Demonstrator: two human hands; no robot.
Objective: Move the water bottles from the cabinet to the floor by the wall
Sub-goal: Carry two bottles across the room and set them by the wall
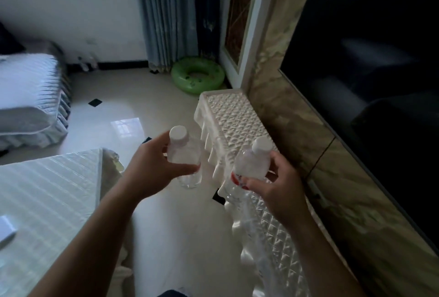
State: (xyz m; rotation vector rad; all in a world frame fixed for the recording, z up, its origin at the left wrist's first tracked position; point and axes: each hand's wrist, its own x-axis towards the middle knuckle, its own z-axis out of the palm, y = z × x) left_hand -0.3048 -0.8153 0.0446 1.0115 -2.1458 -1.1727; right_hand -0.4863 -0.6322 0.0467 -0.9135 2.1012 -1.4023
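Clear, white-capped: the left bottle [184,154] and the red-labelled right bottle [251,166]. The left hand [147,170] and right hand [280,187] each curl round one, caps poking above the fingers.

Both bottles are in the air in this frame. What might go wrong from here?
1. Each bottle is held one-handed: the left hand around the left bottle, the right hand around the right bottle. A slip would probably drop one onto the glossy floor.
2. The right bottle hangs close to the white cabinet and might knock its edge going down.
3. The green swim ring takes up floor in the far corner, which may limit set-down space.
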